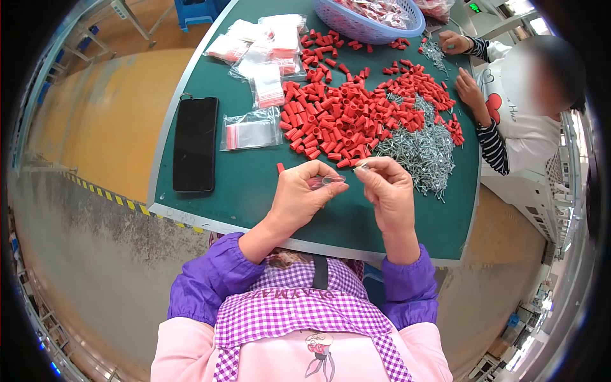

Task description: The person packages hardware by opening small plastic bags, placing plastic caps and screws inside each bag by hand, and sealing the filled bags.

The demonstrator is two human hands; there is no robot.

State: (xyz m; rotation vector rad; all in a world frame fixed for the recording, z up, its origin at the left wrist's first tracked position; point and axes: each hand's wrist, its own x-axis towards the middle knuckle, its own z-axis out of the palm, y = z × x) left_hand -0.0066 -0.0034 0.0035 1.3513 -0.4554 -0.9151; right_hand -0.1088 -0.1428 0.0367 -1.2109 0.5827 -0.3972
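Observation:
Near the table's front edge my left hand is closed, pinching a small clear plastic bag; something red shows within its grip. Just to its right, my right hand has thumb and fingertips pressed together on something small and pale that I cannot make out. A lone red cap lies beside my left hand. Beyond both hands spreads a heap of red tapered plastic caps. A pile of silvery screws adjoins it, behind and right of my right hand.
Small zip bags are stacked at the table's back left, with a black phone nearer. A blue basket of packed bags stands at the back. Across the green table, a co-worker's hands rest near the right edge.

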